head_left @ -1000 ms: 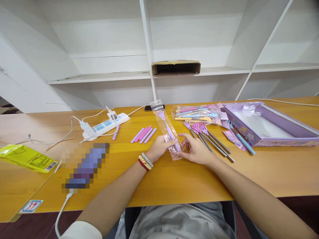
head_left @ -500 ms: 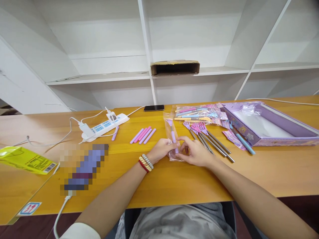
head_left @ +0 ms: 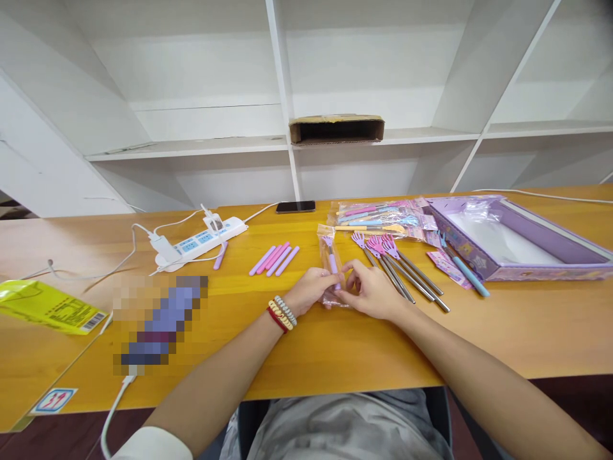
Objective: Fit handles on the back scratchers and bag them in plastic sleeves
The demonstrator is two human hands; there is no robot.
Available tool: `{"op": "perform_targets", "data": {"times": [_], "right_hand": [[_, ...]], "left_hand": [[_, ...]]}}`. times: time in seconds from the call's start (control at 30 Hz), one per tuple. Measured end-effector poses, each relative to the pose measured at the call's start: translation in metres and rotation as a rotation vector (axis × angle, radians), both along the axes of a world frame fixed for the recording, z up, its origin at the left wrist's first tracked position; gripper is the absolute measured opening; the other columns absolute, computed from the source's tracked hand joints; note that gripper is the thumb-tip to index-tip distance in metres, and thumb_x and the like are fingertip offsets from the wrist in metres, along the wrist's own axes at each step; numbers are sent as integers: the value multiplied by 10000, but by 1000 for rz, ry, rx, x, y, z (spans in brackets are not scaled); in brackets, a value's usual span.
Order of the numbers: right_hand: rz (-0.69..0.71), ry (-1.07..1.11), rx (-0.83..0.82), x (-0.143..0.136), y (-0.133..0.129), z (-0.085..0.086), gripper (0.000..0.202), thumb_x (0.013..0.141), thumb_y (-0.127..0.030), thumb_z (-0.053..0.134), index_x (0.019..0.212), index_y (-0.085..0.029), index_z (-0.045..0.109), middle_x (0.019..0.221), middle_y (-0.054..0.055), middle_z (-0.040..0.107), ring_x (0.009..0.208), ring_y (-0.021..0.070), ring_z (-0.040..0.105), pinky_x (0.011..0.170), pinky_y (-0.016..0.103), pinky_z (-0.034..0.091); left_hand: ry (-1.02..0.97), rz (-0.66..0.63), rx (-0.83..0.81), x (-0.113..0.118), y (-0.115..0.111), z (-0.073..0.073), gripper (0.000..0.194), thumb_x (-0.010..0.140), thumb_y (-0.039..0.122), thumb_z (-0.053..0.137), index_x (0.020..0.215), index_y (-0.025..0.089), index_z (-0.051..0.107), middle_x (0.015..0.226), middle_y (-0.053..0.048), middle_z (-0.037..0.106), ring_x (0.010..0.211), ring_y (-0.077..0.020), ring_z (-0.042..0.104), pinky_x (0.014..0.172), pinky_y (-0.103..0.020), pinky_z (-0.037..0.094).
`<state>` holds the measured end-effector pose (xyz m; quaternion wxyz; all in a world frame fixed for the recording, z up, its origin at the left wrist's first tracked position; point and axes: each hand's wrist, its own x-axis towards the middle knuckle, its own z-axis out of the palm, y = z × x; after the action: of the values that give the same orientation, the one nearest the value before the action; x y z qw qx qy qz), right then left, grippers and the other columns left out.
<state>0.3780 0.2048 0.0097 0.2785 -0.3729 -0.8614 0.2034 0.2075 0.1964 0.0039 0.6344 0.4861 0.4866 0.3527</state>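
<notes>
A purple back scratcher [head_left: 332, 260] with a hand-shaped head lies inside a clear plastic bag [head_left: 322, 230] in front of me. My left hand [head_left: 310, 291] is closed on the bag's left side, thumb across the scratcher's handle. From the right, my right hand [head_left: 372, 291] pinches the bag near the handle's lower end, fingers curled. Just to the right lie several metal-rod back scratchers [head_left: 416, 273] with pink and purple heads and bare rods. Several pink and purple handle sleeves [head_left: 274, 260] lie left of my hands.
Bagged back scratchers [head_left: 378, 216] are piled behind. A purple box [head_left: 493, 271] stands at right beside a blue-handled scratcher [head_left: 472, 276] and a printed card [head_left: 447, 267]. Left are a power strip [head_left: 201, 243], a blurred phone-like object [head_left: 165, 326] and a yellow packet [head_left: 50, 306]. A black phone [head_left: 295, 207] lies at the back.
The bag has shifted slightly and looks narrower around the scratcher. My right fingers have drawn in closer to the handle; my left hand keeps its grip.
</notes>
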Motion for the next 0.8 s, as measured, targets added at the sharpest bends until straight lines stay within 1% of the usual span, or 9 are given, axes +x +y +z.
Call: {"op": "perform_targets", "data": {"times": [0.13,0.23,0.3,0.43,0.5,0.6,0.63,0.73,0.8], "right_hand": [[5,-3,-30,1,1,0,344,753,-367,583,1020,-201,445,683,-15,618,579,126,559,543,223,355],[100,-41,-64,5,1,2,391,751,-438,587,1022,-198,439,674,-13,597,565,122,536,522,217,339],[159,-61,-70,7,2,5,420,757,-490,570,1022,-192,439,683,-8,588,563,118,521,517,215,333],[254,-82,-15,10,2,7,433,740,-520,584,987,-183,471,664,-10,563,554,113,493,526,218,331],[288,-100,56,10,3,5,374,733,-475,615,946,-184,513,655,-8,555,566,115,490,542,223,336],[301,-74,166,9,5,2,166,802,-342,568,877,-193,578,724,20,574,663,128,520,605,232,366],[302,-46,193,8,5,1,129,823,-308,541,860,-196,592,746,28,575,695,131,526,628,235,377],[301,74,233,8,5,2,115,836,-270,521,838,-189,601,829,56,581,789,145,537,705,253,412],[303,132,217,8,4,4,97,830,-258,532,844,-182,590,888,70,594,846,155,543,756,270,423]], "left_hand": [[8,-2,2,0,1,0,325,704,416,626,623,111,551,488,-4,534,402,-106,513,353,-205,386],[4,-6,10,0,1,1,321,713,396,614,591,107,545,466,-7,532,391,-98,501,373,-204,386],[-8,18,16,-1,1,2,315,708,378,622,575,103,543,476,-10,539,402,-91,505,392,-200,390],[-39,80,29,-4,3,3,303,695,390,637,644,100,566,523,-9,551,422,-93,509,375,-199,391],[-58,102,28,-5,4,2,307,695,399,638,672,101,569,536,-8,550,422,-93,505,362,-199,395],[-69,98,6,-5,5,1,312,697,400,640,670,98,564,541,-18,560,425,-95,514,363,-196,404],[-70,87,-3,-5,5,0,315,701,402,637,672,97,564,543,-25,567,432,-100,524,368,-196,408],[-71,50,-21,-6,5,0,338,714,425,624,693,92,572,551,-42,588,445,-110,546,386,-198,416],[-78,26,-23,-6,5,0,349,715,434,624,720,88,583,571,-48,599,449,-107,549,398,-197,418]]}}
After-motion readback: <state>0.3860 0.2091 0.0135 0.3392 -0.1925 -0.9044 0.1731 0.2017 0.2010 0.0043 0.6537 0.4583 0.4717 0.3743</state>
